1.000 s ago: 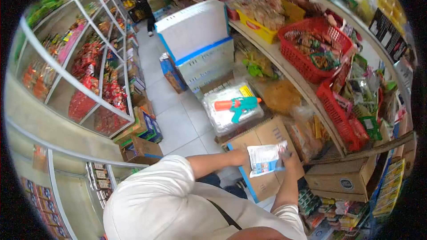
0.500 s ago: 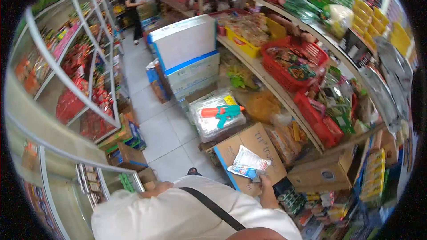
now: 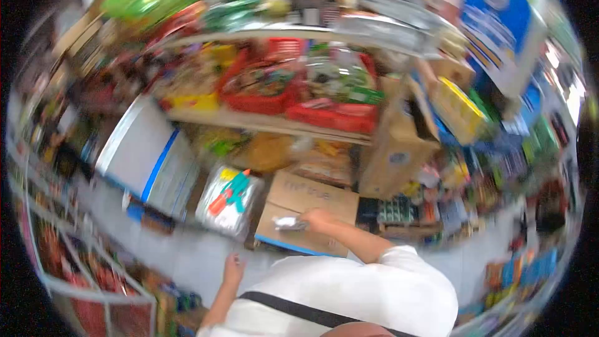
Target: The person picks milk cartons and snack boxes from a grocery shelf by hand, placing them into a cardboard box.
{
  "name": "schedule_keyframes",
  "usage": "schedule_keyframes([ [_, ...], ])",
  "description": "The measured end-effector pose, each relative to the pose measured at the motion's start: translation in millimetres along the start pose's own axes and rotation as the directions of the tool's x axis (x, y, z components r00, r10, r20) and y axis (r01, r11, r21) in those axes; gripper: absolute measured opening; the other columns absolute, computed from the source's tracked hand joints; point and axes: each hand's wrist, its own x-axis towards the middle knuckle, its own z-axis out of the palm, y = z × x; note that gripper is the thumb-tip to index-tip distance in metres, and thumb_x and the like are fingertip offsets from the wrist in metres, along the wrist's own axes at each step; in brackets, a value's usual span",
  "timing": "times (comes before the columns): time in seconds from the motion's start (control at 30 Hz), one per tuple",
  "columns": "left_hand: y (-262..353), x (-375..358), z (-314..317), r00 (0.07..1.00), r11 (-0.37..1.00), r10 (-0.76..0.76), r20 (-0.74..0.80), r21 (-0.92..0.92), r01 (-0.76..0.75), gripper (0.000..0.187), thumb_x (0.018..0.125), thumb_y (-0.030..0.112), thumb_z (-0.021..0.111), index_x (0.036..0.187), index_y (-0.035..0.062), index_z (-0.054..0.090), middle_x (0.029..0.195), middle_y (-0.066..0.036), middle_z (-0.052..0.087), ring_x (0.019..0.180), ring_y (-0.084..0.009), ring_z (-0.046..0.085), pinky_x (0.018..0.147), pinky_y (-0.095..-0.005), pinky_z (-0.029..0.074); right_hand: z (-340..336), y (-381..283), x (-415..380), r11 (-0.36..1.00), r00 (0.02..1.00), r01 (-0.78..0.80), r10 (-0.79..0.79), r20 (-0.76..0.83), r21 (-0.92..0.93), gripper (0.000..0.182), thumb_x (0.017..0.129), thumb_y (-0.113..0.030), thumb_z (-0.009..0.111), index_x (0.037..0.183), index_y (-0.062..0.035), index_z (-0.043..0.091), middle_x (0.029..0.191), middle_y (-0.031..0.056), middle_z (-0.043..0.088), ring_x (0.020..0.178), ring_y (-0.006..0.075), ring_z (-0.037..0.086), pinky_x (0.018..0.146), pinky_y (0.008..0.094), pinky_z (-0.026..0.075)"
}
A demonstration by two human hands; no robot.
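Over a cardboard box [image 3: 318,203] with handwriting on its lid, my right hand [image 3: 317,219] is closed on a plastic packet [image 3: 289,223]. The packet now looks foreshortened and blurred, so its print cannot be read. My left hand [image 3: 234,268] hangs low beside my body above the floor, with no object visible in it; motion smears its fingers. Left of the box, a green and orange toy water gun [image 3: 231,193] lies on a plastic-wrapped bundle [image 3: 253,209].
Red baskets [image 3: 259,103] full of packets stand on the shelf [image 3: 212,116] ahead. Tall white boxes [image 3: 137,150] are stacked at the left. An open carton [image 3: 393,150] stands right of the cardboard box. Glass-fronted shelving [image 3: 93,290] is at the lower left.
My view has swung right to face the shelf. My right hand still holds the packet over the box, now seen more edge-on. My left hand has come away from my shirt.
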Motion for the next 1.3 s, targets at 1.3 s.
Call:
schedule_keyframes([
  [1.3,157,21,30,0.832,0.845,0.530,0.166,-0.021,-0.534,0.019,0.072,0.018,0.062,0.071,-0.0013,0.063,0.069,-0.018,0.060,0.065,-0.0346,0.058,0.060,-0.0403,0.045,-80,-104,-8,0.942,0.995,-0.065,0.036,0.095,0.328,0.041,0.065,-0.009,0.067,0.105,-0.0091,0.056,0.100,0.0114,0.057,0.095,0.0326,0.055,0.080,0.0416,0.044],
])
